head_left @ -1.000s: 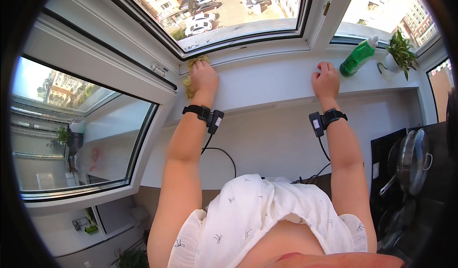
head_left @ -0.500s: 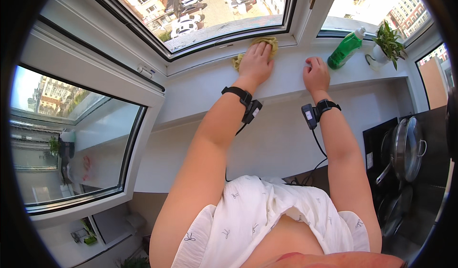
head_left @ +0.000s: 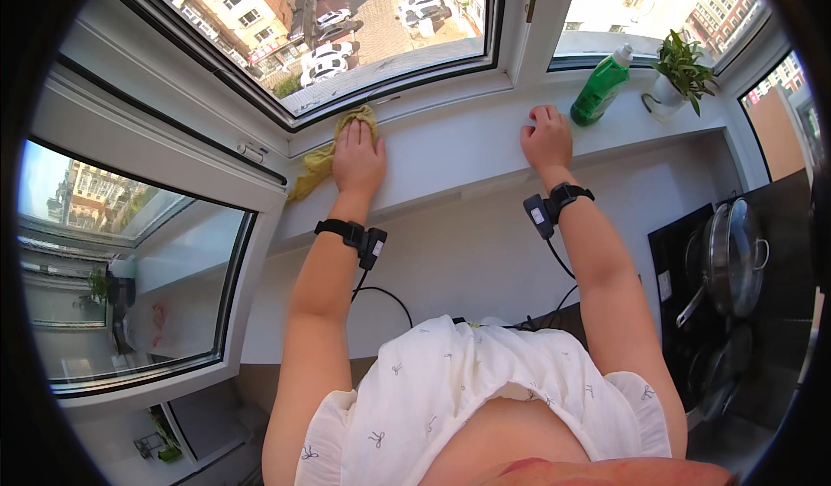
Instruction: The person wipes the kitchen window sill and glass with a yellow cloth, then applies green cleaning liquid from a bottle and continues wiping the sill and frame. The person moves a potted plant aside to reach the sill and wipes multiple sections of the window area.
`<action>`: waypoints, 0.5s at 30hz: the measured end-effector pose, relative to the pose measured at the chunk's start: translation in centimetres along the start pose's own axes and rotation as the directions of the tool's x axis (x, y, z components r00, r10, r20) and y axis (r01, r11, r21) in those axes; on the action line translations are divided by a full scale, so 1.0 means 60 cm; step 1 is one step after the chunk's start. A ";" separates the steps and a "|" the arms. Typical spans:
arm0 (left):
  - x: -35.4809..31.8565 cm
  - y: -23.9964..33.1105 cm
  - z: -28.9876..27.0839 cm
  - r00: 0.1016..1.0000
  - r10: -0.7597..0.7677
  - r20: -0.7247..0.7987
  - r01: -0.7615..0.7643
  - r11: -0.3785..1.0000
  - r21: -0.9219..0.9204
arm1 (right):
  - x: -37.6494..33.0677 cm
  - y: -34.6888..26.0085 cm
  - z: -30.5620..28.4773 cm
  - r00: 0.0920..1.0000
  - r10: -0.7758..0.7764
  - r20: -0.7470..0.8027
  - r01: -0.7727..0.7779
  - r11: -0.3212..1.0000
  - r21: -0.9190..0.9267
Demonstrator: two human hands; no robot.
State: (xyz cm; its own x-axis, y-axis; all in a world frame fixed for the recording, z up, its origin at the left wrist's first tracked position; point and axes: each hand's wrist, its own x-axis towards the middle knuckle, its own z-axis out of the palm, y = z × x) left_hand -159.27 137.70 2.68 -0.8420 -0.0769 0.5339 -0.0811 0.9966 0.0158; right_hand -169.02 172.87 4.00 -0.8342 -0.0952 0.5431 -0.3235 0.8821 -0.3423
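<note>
My left hand (head_left: 359, 159) presses a crumpled yellow cloth (head_left: 317, 166) onto the white windowsill (head_left: 441, 140), close to the lower frame of the window. Its fingers lie together over the cloth, and part of the cloth trails out toward the left corner. Further right, my right hand (head_left: 548, 140) rests on the sill with its fingers curled in; nothing shows in it. Just beyond that hand stands a green bottle (head_left: 599, 90) with a white cap, apart from the fingers.
A potted plant (head_left: 681, 66) in a white pot stands right of the bottle. An inward-opened window sash (head_left: 251, 252) takes up the left side. Lidded pans (head_left: 731, 257) sit on a black surface at the right. Black cables (head_left: 394, 294) hang from both wrist straps.
My left hand has slid left along the sill with the cloth, which now spreads out further. My right hand stays on the sill with fingers curled. The whole view has shifted slightly.
</note>
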 end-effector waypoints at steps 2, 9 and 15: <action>0.038 0.084 0.016 0.994 0.097 -0.060 -0.102 0.991 -0.087 | -0.001 0.001 0.001 1.000 -0.003 -0.021 0.003 1.000 0.006; 0.107 0.248 -0.009 0.907 0.419 -0.052 -0.403 0.823 -0.401 | -0.005 -0.001 0.002 0.998 -0.024 -0.056 0.027 0.998 0.050; 0.049 0.245 -0.036 0.935 0.343 0.093 -0.225 0.775 -0.590 | 0.003 -0.011 -0.002 0.999 -0.041 -0.028 0.044 0.995 0.086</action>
State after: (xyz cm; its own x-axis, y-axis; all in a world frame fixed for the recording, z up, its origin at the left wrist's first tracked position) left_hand -161.82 152.17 6.30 -0.8647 0.2670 0.4255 0.4417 0.8076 0.3907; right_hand -168.87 172.32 4.42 -0.8072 -0.1184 0.5783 -0.3966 0.8343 -0.3828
